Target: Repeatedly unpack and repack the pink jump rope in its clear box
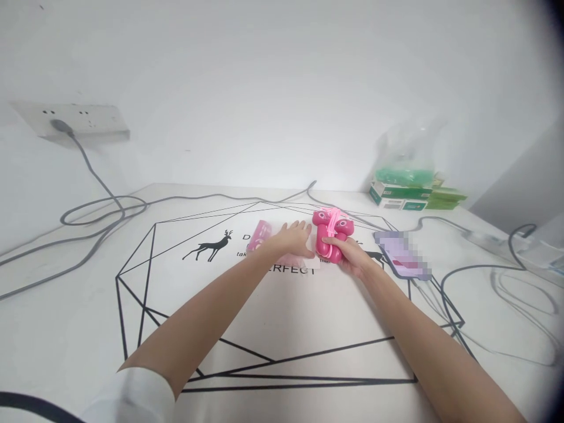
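Observation:
My right hand (351, 254) is closed around a pink jump rope (328, 238), with its thumb on one of the two thick handles. The handles stand side by side, their rounded tops marked with white rings, and a lighter pink cord is wound about them. Just left of it my left hand (296, 239) lies palm down with fingers stretched and apart. It rests on or just over a clear plastic wrapper (297, 260), which it partly covers. The wrapper's pink printed end (261, 235) shows left of my wrist.
A phone (399, 252) with a blurred-out screen lies to the right. Green-and-white boxes (400, 194) with a plastic bag (409, 153) on top stand against the back wall. Grey cables (211, 197) cross the table's back and both sides. A wall socket (88, 120) is at left.

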{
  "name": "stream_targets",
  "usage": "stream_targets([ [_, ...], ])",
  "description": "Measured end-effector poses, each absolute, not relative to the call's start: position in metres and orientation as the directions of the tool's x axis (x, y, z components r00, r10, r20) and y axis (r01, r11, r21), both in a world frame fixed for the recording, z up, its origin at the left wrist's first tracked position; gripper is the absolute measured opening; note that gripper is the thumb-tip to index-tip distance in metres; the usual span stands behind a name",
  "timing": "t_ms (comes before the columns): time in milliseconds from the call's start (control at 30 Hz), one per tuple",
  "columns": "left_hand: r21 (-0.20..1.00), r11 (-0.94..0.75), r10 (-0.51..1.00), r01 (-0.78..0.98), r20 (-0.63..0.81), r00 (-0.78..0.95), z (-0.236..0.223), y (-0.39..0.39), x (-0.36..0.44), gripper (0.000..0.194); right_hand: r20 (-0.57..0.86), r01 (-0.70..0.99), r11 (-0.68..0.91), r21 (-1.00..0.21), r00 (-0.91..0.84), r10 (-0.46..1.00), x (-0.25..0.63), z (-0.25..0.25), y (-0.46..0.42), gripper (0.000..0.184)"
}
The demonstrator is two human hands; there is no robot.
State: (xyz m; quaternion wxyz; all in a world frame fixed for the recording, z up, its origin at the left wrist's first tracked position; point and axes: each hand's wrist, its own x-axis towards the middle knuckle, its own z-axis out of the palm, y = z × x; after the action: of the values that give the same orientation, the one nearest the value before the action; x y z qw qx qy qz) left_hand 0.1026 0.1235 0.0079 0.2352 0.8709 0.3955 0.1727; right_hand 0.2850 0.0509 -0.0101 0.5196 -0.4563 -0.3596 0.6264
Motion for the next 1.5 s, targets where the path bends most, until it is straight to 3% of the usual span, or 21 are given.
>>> stream_targets([
  [67, 0.472, -0.546, 0.784, 0.692, -0.002, 0.621, 0.011, 0.118, 0.109, 0.092, -0.207, -0.326, -0.207, -0.922, -0.035, 0.978, 0.284, -0.009, 0.050, 0.024],
  [133, 0.350, -0.519, 0.803, 0.780, -0.111, 0.585, 0.016, 0.113, 0.115, 0.101, -0.218, -0.332, -0.216, -0.918, -0.030, 0.975, 0.282, -0.009, 0.049, 0.024],
  [233, 0.162, -0.509, 0.818, 0.845, -0.214, 0.534, 0.023, 0.105, 0.121, 0.101, -0.222, -0.338, -0.216, -0.916, -0.022, 0.975, 0.281, -0.010, 0.049, 0.025],
  [333, 0.116, -0.540, 0.805, 0.833, -0.217, 0.552, 0.027, 0.098, 0.119, 0.096, -0.211, -0.337, -0.211, -0.918, -0.036, 0.977, 0.282, -0.012, 0.050, 0.026],
  [600, 0.201, -0.635, 0.766, 0.746, 0.033, 0.643, 0.020, 0.084, 0.095, 0.065, -0.157, -0.307, -0.184, -0.934, -0.108, 0.982, 0.297, 0.001, 0.049, 0.023],
  [733, 0.305, -0.603, 0.797, 0.737, 0.196, 0.571, 0.011, 0.078, 0.088, 0.052, -0.153, -0.255, -0.182, -0.950, -0.128, 0.980, 0.304, 0.014, 0.044, 0.021],
  [867, 0.372, -0.593, 0.799, 0.714, 0.384, 0.464, 0.001, 0.073, 0.083, 0.054, -0.139, -0.255, -0.177, -0.951, -0.159, 0.977, 0.303, 0.021, 0.039, 0.020],
  [1100, 0.136, -0.577, 0.685, 0.805, 0.616, 0.388, -0.015, 0.072, 0.074, 0.028, -0.152, -0.289, -0.183, -0.940, -0.125, 0.980, 0.281, 0.010, 0.041, 0.023],
  [1267, 0.031, -0.569, 0.637, 0.822, 0.648, 0.417, -0.025, 0.070, 0.066, 0.031, -0.145, -0.227, -0.143, -0.963, -0.005, 0.989, 0.272, 0.001, 0.046, 0.029],
  [1500, -0.048, -0.621, 0.604, 0.782, 0.606, 0.517, -0.025, 0.066, 0.056, 0.038, -0.261, -0.132, -0.273, -0.953, -0.099, 0.960, 0.284, 0.008, 0.044, 0.036],
])
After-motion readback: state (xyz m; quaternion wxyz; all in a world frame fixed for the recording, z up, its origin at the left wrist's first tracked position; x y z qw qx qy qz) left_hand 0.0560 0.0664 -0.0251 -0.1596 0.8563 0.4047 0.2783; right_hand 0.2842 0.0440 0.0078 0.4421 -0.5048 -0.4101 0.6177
